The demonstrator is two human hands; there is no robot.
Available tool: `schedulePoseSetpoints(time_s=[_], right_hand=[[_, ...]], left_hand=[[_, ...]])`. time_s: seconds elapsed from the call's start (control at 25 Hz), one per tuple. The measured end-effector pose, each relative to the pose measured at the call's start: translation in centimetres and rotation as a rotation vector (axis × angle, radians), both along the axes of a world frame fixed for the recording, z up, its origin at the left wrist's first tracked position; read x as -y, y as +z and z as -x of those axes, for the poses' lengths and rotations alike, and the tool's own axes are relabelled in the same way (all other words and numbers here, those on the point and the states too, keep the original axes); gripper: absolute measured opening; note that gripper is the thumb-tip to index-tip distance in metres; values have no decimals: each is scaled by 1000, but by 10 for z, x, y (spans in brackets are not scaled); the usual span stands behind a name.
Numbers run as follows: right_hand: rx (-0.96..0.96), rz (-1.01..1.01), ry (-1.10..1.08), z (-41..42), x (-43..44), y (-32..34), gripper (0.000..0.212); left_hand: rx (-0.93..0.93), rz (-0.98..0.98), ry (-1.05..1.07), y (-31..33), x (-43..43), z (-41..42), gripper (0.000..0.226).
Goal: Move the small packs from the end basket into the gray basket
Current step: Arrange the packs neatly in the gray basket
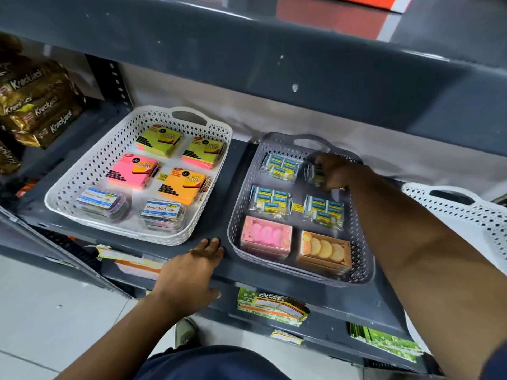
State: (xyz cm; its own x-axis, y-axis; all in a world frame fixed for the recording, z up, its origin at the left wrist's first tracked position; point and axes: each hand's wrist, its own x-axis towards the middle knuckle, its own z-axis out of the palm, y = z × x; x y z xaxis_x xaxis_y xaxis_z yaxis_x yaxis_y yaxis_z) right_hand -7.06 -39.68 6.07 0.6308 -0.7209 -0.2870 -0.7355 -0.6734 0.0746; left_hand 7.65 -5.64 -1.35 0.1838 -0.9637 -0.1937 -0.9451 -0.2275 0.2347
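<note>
The gray basket (236,209) sits mid-shelf. It holds three small blue-and-yellow eraser packs (281,165), a pink box (265,237) and an orange box (325,250). My right hand (336,171) reaches into its back right corner, fingers closed on another small pack (315,174) that is mostly hidden by the fingers. My left hand (192,272) lies flat on the shelf's front edge between the two baskets, holding nothing. The end basket (461,212), white, is at the far right, largely hidden behind my right forearm; its contents are out of sight.
A white basket (90,171) on the left holds sticky-note pads and clip boxes. Biscuit packs (38,105) are stacked at the far left. An upper shelf (247,58) overhangs the baskets. Price tags (271,305) hang from the shelf front.
</note>
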Motion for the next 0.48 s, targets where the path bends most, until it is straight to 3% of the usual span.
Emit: schedulePoseSetpoints(time_s=[0.12, 0.32, 0.4, 0.48], right_hand=[[68, -47, -96, 11, 1, -6, 78], [7, -54, -82, 14, 0, -7, 87], [71, -109, -86, 3, -1, 0, 93], [184, -92, -40, -21, -1, 5, 84]], left_hand=[[11, -6, -6, 1, -1, 0, 86], [2, -1, -3, 1, -1, 1, 86], [-1, -5, 0, 1, -1, 2, 86], [-2, -6, -1, 2, -1, 3, 86]])
